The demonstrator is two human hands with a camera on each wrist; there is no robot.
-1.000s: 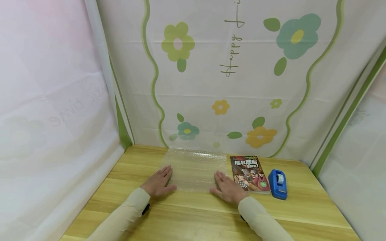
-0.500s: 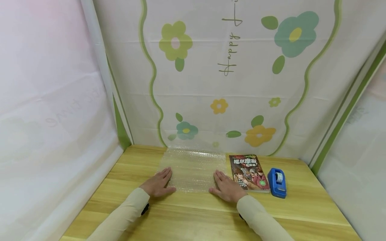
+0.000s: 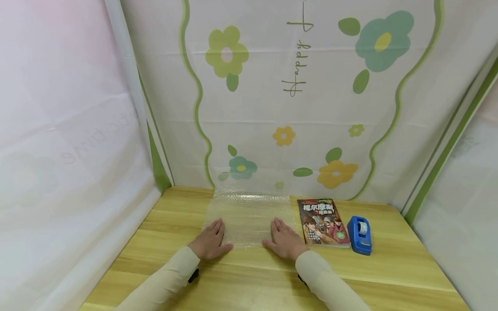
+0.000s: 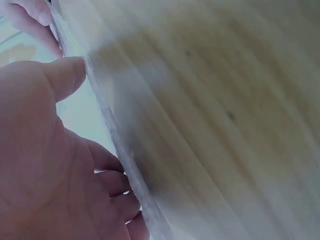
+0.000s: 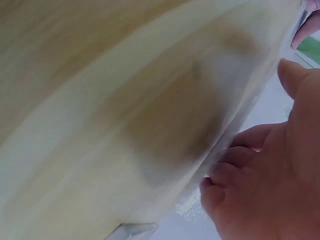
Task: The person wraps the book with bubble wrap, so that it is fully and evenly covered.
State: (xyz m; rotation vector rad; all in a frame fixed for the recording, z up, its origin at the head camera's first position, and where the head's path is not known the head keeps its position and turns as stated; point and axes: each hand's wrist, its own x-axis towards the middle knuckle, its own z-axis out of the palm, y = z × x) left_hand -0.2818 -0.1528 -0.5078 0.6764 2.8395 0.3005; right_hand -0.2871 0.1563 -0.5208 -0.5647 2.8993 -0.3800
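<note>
A clear sheet of bubble wrap (image 3: 249,216) lies flat on the wooden table, its far edge near the patterned cloth at the back. On its near left corner rests my left hand (image 3: 211,240), palm down with the fingers straight. My right hand (image 3: 285,240) lies the same way at the near right side of the sheet. Both wrist views show the fingertips touching the sheet's thin edge, with the left hand (image 4: 60,160) and the right hand (image 5: 270,170) each extended. Neither hand grips anything.
Right of the sheet lies a paperback book (image 3: 324,223) with an illustrated cover. Beside it stands a blue tape dispenser (image 3: 360,236) with a roll in it. A floral cloth (image 3: 249,108) hangs behind the table (image 3: 241,285), and cloth also hangs on both sides.
Both hands have shifted slightly inward over the bubble wrap, closer to each other. The book and the tape dispenser stay where they were.
</note>
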